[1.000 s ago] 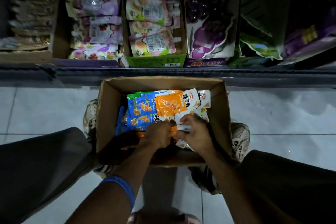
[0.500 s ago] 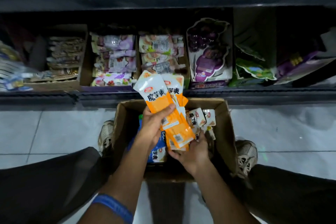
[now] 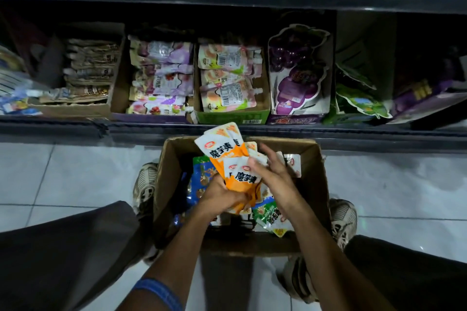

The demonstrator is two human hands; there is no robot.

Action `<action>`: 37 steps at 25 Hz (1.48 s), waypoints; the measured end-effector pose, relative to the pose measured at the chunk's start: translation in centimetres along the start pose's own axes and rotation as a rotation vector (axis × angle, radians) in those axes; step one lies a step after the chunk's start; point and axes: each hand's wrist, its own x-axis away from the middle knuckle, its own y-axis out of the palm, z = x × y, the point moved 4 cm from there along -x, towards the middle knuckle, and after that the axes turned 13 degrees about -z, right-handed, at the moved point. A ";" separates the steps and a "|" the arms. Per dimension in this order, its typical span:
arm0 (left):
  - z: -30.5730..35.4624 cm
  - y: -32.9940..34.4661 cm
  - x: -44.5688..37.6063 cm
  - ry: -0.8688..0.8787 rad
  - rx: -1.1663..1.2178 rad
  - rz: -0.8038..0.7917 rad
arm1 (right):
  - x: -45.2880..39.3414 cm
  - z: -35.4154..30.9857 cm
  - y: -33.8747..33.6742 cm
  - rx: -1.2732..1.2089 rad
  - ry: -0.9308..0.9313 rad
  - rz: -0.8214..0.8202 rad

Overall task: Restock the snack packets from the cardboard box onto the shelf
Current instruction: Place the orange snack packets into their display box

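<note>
Above the cardboard box [image 3: 313, 184], both hands are working a fanned bundle of orange snack packets [image 3: 227, 159]. Left hand [image 3: 222, 197] is closed round the bundle's lower ends. Right hand [image 3: 273, 174] lies against its right side, fingers [image 3: 265, 151] spread and only loosely curled, thumb on the front packet; looks like squaring up, not a firm grip.

Step in hand, my read: gather and align the stack before moving it to the shelf [image 3: 227, 129].
- Packets are slick and fanned, so tap edges together and pinch across the whole stack, otherwise the top ones will slide out.
- Keep the bundle over the box while adjusting; drops land back in it.

More stock in the box: blue packets [image 3: 202, 179] on the left, a green packet [image 3: 270, 217] near right, white-topped ones [image 3: 294, 163] far right.

Surroundings: the shelf just beyond the box is packed with display cartons: brown pouches [image 3: 91, 70] left, purple-white pouches [image 3: 164, 76], peach pouches in a green carton [image 3: 230, 116], grape carton [image 3: 298, 70], green packs [image 3: 358, 101] right. No obviously free slot for orange packets; can't tell where they go. Shelf front lip stands between box and cartons, so lift over it. Lighting is dim, labels are hard to read. Shoes [image 3: 145, 184] flank the box on the tiled floor [image 3: 63, 171].
</note>
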 end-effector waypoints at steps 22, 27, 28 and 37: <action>-3.5 3.1 -0.8 -0.145 -0.114 -0.318 | -0.1 3.6 -1.6 0.200 0.022 0.451; -4.8 2.4 -0.9 -0.122 0.136 -0.145 | 0.9 6.7 -1.5 -0.434 0.074 0.564; -4.7 2.3 -0.9 -0.110 0.191 -0.106 | 0.7 7.5 -0.4 -0.495 0.102 0.455; 6.0 2.9 1.9 0.146 0.371 -0.043 | 2.6 -1.9 -0.6 -0.300 -0.221 0.269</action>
